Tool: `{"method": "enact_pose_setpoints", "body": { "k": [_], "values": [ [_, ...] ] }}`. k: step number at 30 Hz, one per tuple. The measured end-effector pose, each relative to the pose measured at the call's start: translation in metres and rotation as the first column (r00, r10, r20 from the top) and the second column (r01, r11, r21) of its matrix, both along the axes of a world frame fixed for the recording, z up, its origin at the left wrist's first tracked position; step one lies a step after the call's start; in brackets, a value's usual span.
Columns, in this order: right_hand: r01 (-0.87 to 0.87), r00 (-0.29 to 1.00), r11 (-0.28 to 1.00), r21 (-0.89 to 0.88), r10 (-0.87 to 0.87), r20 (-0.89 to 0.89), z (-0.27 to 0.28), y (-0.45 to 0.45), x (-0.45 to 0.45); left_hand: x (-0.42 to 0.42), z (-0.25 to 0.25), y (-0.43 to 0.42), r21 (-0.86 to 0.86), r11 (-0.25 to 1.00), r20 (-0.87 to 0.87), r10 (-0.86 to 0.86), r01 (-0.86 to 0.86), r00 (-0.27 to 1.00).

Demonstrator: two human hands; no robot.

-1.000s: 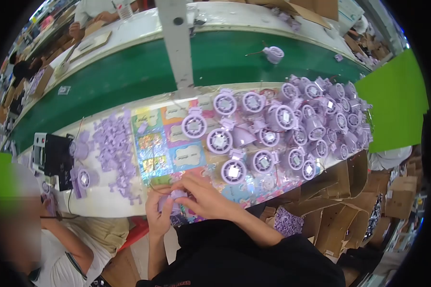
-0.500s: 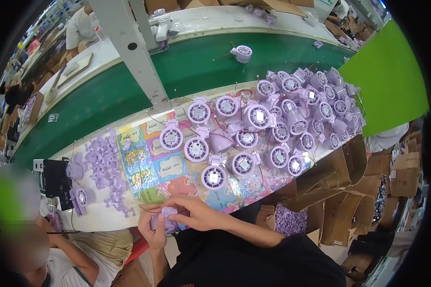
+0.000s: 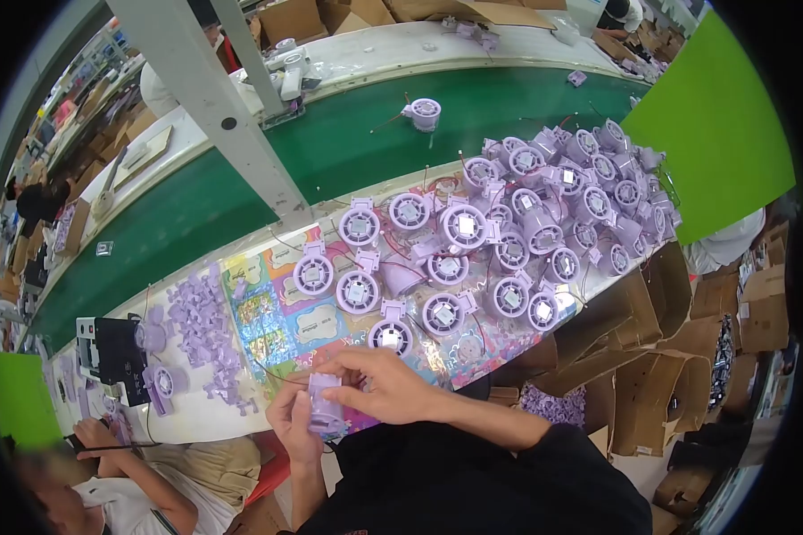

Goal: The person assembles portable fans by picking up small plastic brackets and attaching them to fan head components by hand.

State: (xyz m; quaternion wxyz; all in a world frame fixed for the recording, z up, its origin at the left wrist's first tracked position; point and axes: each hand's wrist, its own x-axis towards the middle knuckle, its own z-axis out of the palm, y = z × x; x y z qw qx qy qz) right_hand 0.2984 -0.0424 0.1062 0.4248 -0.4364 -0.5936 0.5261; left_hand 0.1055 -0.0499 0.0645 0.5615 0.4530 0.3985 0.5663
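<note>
Near the front edge of the table, my left hand [image 3: 296, 419] is closed around a lilac round housing [image 3: 326, 412] with a thin wire trailing from it. My right hand [image 3: 379, 383] is closed on the top of the same housing, where a small lilac bracket shows. Just beyond my hands, several similar lilac housings [image 3: 360, 292] with round vented faces lie on a colourful printed sheet [image 3: 317, 325]. To the left of the sheet is a loose heap of small lilac brackets [image 3: 196, 321].
A green conveyor [image 3: 348, 129] runs behind the table, carrying one housing [image 3: 425, 114]. A metal post [image 3: 232, 125] rises at its near edge. A black device [image 3: 116, 352] stands at left, beside a seated co-worker [image 3: 143, 481]. Cardboard boxes [image 3: 642, 392] are at right.
The view has shifted and tilted, so the table items appear displaced. Between my hands, the held housing now shows more upright and less covered by my fingers.
</note>
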Motion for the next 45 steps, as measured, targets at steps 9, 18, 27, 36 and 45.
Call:
{"method": "enact_pose_setpoints", "body": {
  "k": [9, 18, 27, 36, 45],
  "values": [
    [0.35, 0.932, 0.902, 0.254, -0.363, 0.005, 0.091, 0.133, 0.122, -0.025, -0.056, 0.055, 0.24, 0.966, -0.69, 0.237, -0.094, 0.684],
    [0.174, 0.94, 0.972, -0.159, -0.116, 0.32, 0.054, 0.198, 0.156, -0.018, -0.048, 0.054, 0.332, 0.943, -0.695, 0.255, -0.014, 0.672],
    [-0.112, 0.695, 0.993, -0.045, 0.111, 0.711, 0.033, 0.203, 0.152, -0.017, -0.047, 0.057, 0.324, 0.946, -0.688, 0.248, -0.017, 0.682],
    [-0.028, 0.548, 0.99, 0.135, -0.098, 0.83, 0.031, 0.291, 0.177, -0.012, -0.045, 0.059, 0.331, 0.942, -0.698, 0.283, -0.053, 0.658],
    [0.162, 0.151, 0.973, 0.165, -0.189, 0.97, -0.024, 0.355, 0.192, -0.012, -0.047, 0.063, 0.391, 0.918, -0.68, 0.339, -0.069, 0.65]
  ]
}}
